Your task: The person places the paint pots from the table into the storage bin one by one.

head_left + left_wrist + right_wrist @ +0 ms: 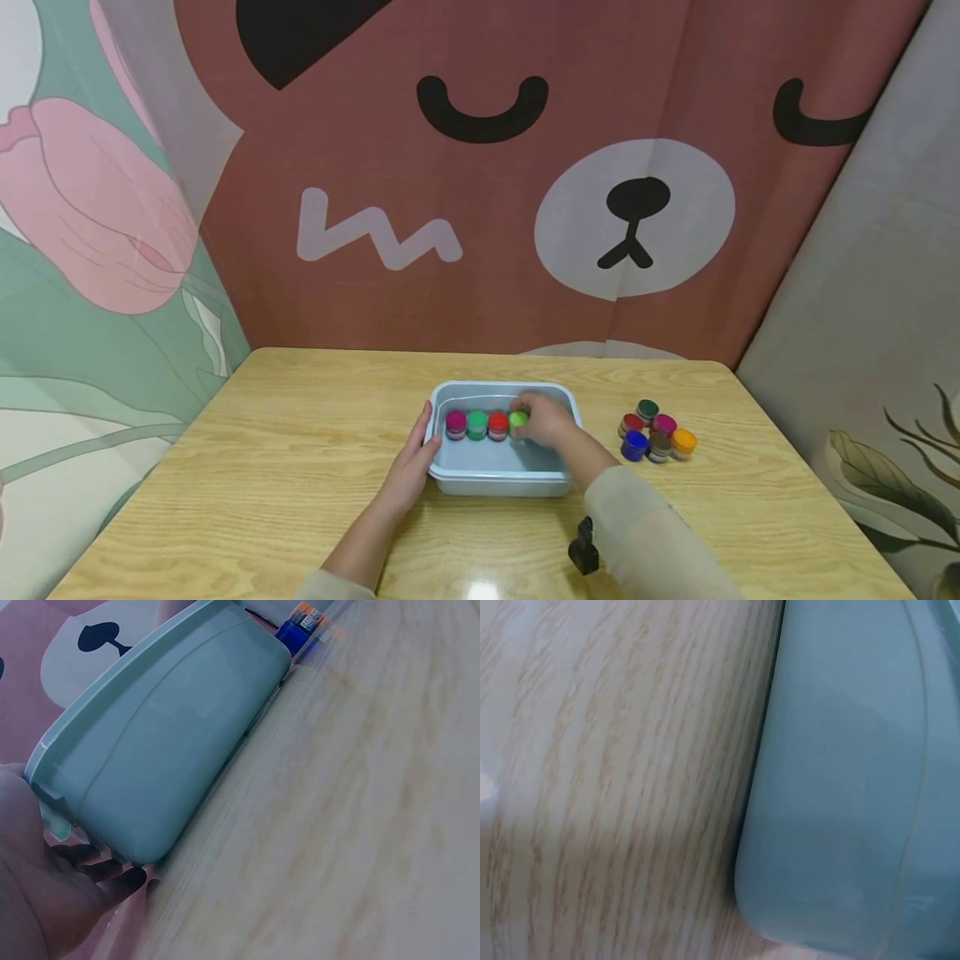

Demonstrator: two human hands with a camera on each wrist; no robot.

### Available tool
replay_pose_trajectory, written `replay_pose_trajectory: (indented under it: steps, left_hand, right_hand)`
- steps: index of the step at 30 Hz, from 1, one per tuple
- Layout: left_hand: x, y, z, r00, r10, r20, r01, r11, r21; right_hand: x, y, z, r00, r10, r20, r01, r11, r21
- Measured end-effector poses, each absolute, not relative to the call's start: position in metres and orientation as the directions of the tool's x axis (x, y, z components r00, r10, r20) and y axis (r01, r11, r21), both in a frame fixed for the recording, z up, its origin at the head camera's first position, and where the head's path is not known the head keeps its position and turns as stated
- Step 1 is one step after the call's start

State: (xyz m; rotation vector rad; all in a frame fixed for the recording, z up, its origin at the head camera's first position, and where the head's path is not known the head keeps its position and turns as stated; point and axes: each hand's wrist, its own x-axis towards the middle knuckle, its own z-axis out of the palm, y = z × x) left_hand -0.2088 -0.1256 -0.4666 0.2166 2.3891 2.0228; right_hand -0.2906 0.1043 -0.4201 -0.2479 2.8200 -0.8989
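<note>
A light blue plastic box point(502, 479) stands on the table, with a row of small paint jars along its inside: a magenta jar point(456, 423), a green jar point(477, 424) and a red jar point(497, 425). At the row's right end, my right hand point(546, 419) pinches a lime green jar point(518, 422), partly hidden by the fingers. My left hand point(408, 467) holds the box's left end, thumb at the rim; in the left wrist view its fingers point(112, 881) reach beneath the end handle. The right wrist view shows only the box wall point(840, 787) and table, not the hand.
Right of the box, several more jars stand grouped, among them a blue jar point(633, 446), an orange jar point(683, 443) and a dark green jar point(647, 409). A small black object point(583, 547) shows beside the right sleeve. A printed curtain point(480, 308) hangs behind the wooden table point(285, 450).
</note>
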Motion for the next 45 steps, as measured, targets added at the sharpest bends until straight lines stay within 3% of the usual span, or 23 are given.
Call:
replay_pose_trajectory:
  steps: [10, 20, 31, 45]
  left_hand:
    - [-0.21, -0.125, -0.466, -0.991, 0.101, 0.083, 0.099, 0.165, 0.981]
    - [-0.211, -0.127, -0.467, -0.992, 0.096, 0.08, 0.096, 0.173, 0.98]
    - [-0.21, -0.126, -0.467, -0.992, 0.109, 0.069, 0.086, 0.156, 0.984]
    - [-0.208, -0.127, -0.465, -0.991, 0.102, 0.088, 0.104, 0.163, 0.981]
  right_hand:
    - [-0.288, 0.109, -0.402, -0.98, -0.192, -0.059, -0.131, 0.832, -0.539]
    - [-0.28, 0.133, -0.379, -0.982, -0.18, -0.054, -0.099, 0.736, -0.669]
    - [-0.271, 0.203, -0.374, -0.982, -0.184, 0.034, -0.156, 0.706, -0.69]
    - [-0.258, 0.295, -0.388, -0.998, -0.064, -0.018, -0.036, 0.749, -0.661]
